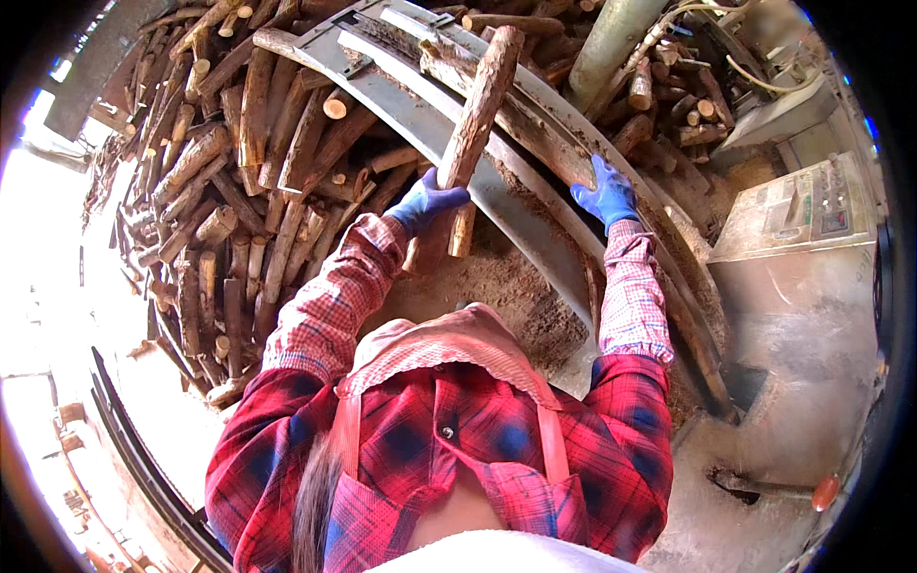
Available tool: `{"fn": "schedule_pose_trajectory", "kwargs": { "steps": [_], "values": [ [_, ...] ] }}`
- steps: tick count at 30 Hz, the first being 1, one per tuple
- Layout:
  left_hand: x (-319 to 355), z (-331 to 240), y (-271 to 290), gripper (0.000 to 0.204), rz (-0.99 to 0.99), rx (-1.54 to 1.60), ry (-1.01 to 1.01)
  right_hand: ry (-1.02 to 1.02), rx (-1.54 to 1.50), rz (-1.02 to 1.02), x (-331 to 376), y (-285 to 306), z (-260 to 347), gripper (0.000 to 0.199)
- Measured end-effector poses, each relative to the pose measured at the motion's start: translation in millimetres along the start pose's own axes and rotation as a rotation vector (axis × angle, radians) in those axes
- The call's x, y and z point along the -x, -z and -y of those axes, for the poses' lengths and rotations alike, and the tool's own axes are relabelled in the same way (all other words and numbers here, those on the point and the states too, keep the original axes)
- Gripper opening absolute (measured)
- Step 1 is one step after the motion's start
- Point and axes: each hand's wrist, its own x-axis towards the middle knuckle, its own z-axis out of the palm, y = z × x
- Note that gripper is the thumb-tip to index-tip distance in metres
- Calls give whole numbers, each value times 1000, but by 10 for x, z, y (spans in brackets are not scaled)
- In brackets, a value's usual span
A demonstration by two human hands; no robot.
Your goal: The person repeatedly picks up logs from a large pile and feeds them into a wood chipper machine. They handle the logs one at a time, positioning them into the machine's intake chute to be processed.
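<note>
My left hand (427, 201), in a blue glove, is closed around the lower end of a bark-covered log (482, 105). The log tilts up and away across a long metal conveyor trough (406, 100). At the trough's right side my right hand (607, 194), also gloved in blue, has its fingers apart. It is beside a long piece of wood (544, 138) lying along the trough, and I cannot tell if it touches it. Just below my left hand, the pale end of another piece of wood (461, 232) shows.
A large heap of logs (239, 181) rises on the left, with more logs (688, 110) at the back right. A grey pole (616, 43) stands behind the trough. On the right is a metal control box (793, 210). Bark debris (516, 306) covers the ground in front of me.
</note>
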Motion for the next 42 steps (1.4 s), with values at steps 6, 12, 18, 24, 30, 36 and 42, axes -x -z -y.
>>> {"fn": "schedule_pose_trajectory", "kwargs": {
  "steps": [6, 12, 18, 24, 30, 36, 42],
  "values": [
    [69, -92, 14, 65, 104, 88, -32, 150, -188, -399, 141, 52, 494, 77],
    [914, -226, 754, 72, -288, -1134, -366, 694, -141, -560, 99, 1062, 1447, 84],
    [1287, -821, 1793, 62, -363, -1658, -1201, 1010, -175, 408, 105, 662, 1872, 89],
    [1403, -753, 2289, 49, -454, -1747, -1184, 356, -1479, 1255, 1084, -1002, 2547, 68],
    [1570, -413, 2092, 73, -1002, -1193, -722, 319, -1633, 972, 951, -513, 2927, 63],
    [1725, 1039, 1530, 79, -988, -589, -204, 527, -1560, 265, -321, 105, 2928, 61],
    [2298, 1433, 956, 79, -814, -91, 311, 787, -1042, -446, -2402, 1081, 2984, 61]
  ]
}}
